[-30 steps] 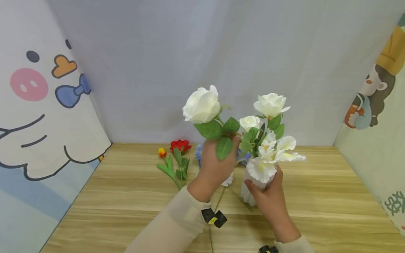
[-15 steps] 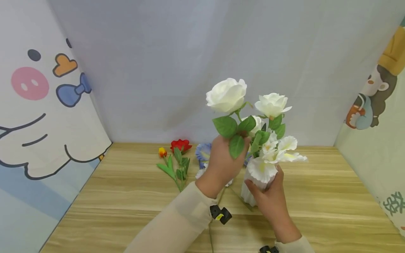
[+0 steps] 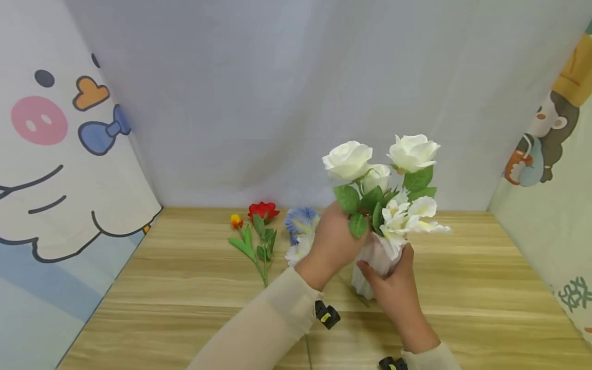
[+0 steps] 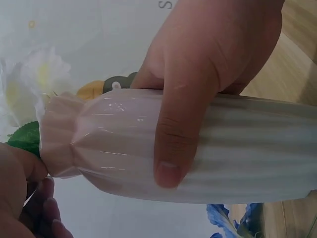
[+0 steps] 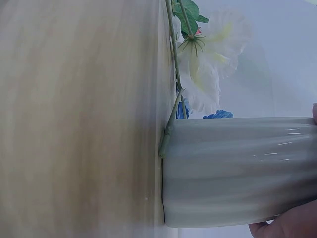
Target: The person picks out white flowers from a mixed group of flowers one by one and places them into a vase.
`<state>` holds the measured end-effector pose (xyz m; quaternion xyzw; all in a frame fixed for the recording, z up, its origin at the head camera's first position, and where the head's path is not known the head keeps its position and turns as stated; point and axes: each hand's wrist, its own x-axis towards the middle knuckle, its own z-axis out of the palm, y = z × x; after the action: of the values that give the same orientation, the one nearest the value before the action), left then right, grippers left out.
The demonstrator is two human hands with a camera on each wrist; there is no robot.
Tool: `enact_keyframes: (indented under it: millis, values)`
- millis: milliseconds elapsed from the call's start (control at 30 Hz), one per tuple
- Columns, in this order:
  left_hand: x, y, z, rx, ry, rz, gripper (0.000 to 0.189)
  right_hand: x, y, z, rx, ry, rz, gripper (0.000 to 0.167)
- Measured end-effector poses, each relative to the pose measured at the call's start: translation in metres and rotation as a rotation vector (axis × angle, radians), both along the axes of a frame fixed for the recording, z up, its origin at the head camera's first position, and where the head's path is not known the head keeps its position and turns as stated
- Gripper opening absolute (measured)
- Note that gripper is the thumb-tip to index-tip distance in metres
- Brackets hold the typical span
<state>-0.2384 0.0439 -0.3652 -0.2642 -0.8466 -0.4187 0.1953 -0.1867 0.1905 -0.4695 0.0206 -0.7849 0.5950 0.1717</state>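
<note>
A white ribbed vase (image 3: 370,267) with a frilled mouth (image 4: 62,136) stands upright on the table. My right hand (image 3: 395,293) grips its side, the thumb (image 4: 176,144) lying across the front in the left wrist view. My left hand (image 3: 335,239) pinches the stem of a white rose (image 3: 348,160) right at the mouth, beside a green leaf (image 4: 26,139). Two more white roses, a small one (image 3: 376,178) and a wide one (image 3: 413,153), rise from the vase. A white iris (image 3: 407,221) leans out over its right side. The stem ends inside are hidden.
On the wooden table (image 3: 462,288), left of the vase, lie an orange-yellow tulip (image 3: 236,221), a red flower (image 3: 263,211), a blue iris (image 3: 300,221) and another white iris (image 3: 300,249). A loose stem (image 5: 171,124) touches the vase's base. Printed cloth walls enclose the table.
My left hand has moved right to the vase mouth and then down, lowering the white rose in among the other flowers. The flowers in the vase shifted slightly; my right hand stayed on the vase.
</note>
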Motion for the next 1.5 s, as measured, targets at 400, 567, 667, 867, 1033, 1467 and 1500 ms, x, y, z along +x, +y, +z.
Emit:
enact_keyframes:
  millis: [400, 567, 667, 867, 1033, 1467, 1500]
  values:
    - [-0.018, -0.007, 0.006, 0.251, -0.453, -0.141, 0.021, -0.004, 0.001, 0.003, 0.042, -0.001, -0.025, 0.089]
    - [-0.021, -0.008, 0.018, 0.164, -0.529, -0.125, 0.017, -0.006, 0.001, 0.002, 0.036, 0.016, -0.015, 0.09]
    - [-0.017, -0.009, 0.022, 0.08, -0.509, -0.111, 0.018, -0.006, 0.0, 0.002, 0.03, 0.032, -0.012, 0.091]
    - [-0.012, -0.008, 0.017, -0.018, -0.376, -0.127, 0.025, -0.005, 0.0, 0.003, 0.033, 0.047, -0.011, 0.094]
    - [-0.008, -0.009, 0.001, 0.058, -0.345, -0.158, 0.031, -0.001, 0.002, 0.002, 0.032, 0.023, -0.006, 0.094]
    - [0.004, -0.028, -0.017, 0.134, -0.441, -0.1, 0.025, 0.0, 0.0, -0.004, 0.037, 0.03, -0.018, 0.093]
    - [0.005, -0.031, -0.018, 0.14, -0.44, -0.096, 0.026, 0.0, 0.0, -0.004, 0.039, 0.027, -0.018, 0.093]
